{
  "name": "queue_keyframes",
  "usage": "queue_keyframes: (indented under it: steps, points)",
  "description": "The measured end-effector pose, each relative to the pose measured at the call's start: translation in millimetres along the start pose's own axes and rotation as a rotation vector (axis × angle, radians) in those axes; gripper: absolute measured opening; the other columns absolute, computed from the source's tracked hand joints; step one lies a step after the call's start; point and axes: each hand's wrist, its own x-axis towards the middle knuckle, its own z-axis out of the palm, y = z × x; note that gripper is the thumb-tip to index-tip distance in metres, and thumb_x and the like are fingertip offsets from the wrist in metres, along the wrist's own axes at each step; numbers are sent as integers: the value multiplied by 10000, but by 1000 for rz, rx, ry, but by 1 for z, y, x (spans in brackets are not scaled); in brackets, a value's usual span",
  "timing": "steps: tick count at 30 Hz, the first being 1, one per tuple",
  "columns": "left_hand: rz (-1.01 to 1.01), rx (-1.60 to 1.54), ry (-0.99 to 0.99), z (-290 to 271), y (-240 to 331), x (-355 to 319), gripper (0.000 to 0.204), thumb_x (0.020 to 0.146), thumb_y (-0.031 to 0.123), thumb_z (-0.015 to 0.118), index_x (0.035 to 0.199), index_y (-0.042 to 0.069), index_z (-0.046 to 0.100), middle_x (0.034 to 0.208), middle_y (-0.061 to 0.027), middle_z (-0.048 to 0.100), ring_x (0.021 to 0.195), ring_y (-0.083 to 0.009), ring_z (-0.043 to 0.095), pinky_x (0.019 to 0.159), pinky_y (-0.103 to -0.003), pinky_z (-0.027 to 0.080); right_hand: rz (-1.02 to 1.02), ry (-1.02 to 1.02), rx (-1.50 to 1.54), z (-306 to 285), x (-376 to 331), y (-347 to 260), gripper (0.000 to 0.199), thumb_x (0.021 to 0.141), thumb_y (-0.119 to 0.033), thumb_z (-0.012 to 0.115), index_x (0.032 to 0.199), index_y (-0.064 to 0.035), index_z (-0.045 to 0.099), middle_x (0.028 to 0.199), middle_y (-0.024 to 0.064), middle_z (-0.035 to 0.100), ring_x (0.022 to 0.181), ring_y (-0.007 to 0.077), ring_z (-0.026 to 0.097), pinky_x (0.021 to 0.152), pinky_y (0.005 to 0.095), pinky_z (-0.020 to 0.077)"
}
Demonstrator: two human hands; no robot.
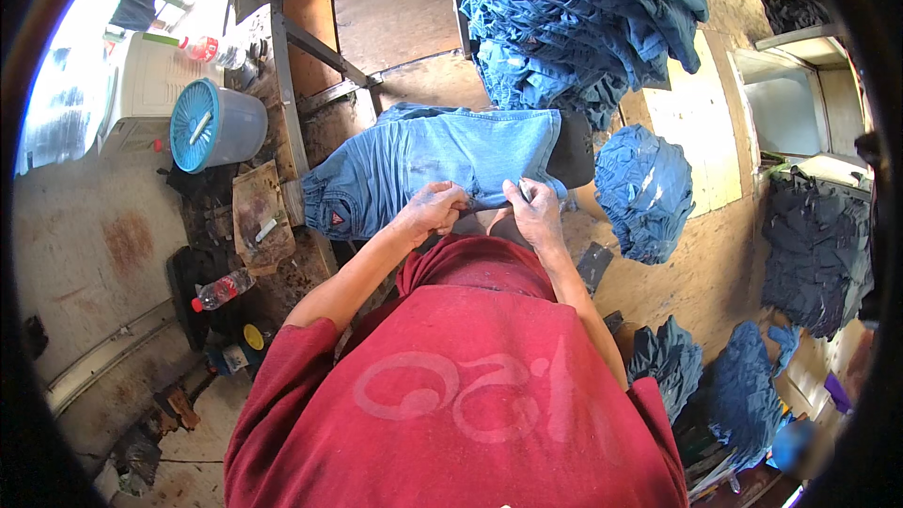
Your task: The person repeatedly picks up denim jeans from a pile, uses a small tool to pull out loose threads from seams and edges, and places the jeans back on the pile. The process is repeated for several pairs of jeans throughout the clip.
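Note:
A pair of light blue denim pants (451, 150) lies flat across a dark board (573, 155) in front of me, its gathered elastic waist to the left and a leg hem to the right. My left hand (435, 209) is closed, fingers pinching the near edge of the cloth. Close to the hem, my right hand (536, 214) is closed on the same edge. A small pale object (525, 190) shows between its thumb and forefinger; its kind is too small to tell. Dark stains mark the denim above my hands.
Beyond the board rises a large heap of denim garments (574, 19). To the right lie a blue denim bundle (644, 193) and dark garments (816, 249). The left bench carries a lidded bucket (243, 124) and a piece of cardboard (261, 216); a plastic bottle (226, 290) lies nearby.

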Motion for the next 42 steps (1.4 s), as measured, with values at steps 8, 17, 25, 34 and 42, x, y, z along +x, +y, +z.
queue_keyframes:
  steps: [8, 17, 25, 34, 42]
  points:
    - [30, 451, 30, 12, 17, 12, 167, 1006, 214, 651, 893, 94, 625, 668, 56, 461, 458, -47, 358, 423, -272, 263, 5, -7, -32, -4, -1, -11, 495, 991, -348, 700, 718, 19, 510, 608, 177, 432, 557, 215, 383, 563, 451, 375]
    - [4, 386, 41, 3, 15, 11, 200, 1009, 226, 638, 875, 78, 632, 664, 53, 482, 461, -42, 353, 425, -270, 260, -34, 31, -76, -1, -5, -6, 508, 993, -364, 702, 719, 22, 518, 630, 224, 484, 540, 325, 438, 570, 466, 387]
    - [98, 557, -235, -19, 34, 7, 591, 931, 112, 669, 1499, -9, 560, 1175, -157, 776, 641, -112, 594, 529, -274, 460, 83, 185, -98, -10, -25, -30, 230, 1046, -288, 629, 1050, -62, 588, 765, 196, 669, 670, 399, 672, 669, 490, 519]
    - [-26, 390, -510, -32, 68, -4, 1116, 820, -10, 656, 1733, 148, 34, 1417, -222, 677, 626, -64, 525, 535, -230, 454, -184, 143, -551, 9, -51, -81, 119, 1029, -165, 633, 1111, -89, 590, 730, 152, 718, 691, 368, 742, 631, 489, 584]
    - [-51, 245, -574, -51, 49, 8, 1181, 803, -40, 635, 1729, 199, -57, 1393, -170, 695, 569, -44, 451, 481, -210, 380, -264, 213, -823, 35, -58, -103, 147, 986, -240, 692, 979, -131, 594, 559, 115, 651, 519, 302, 702, 508, 439, 564]
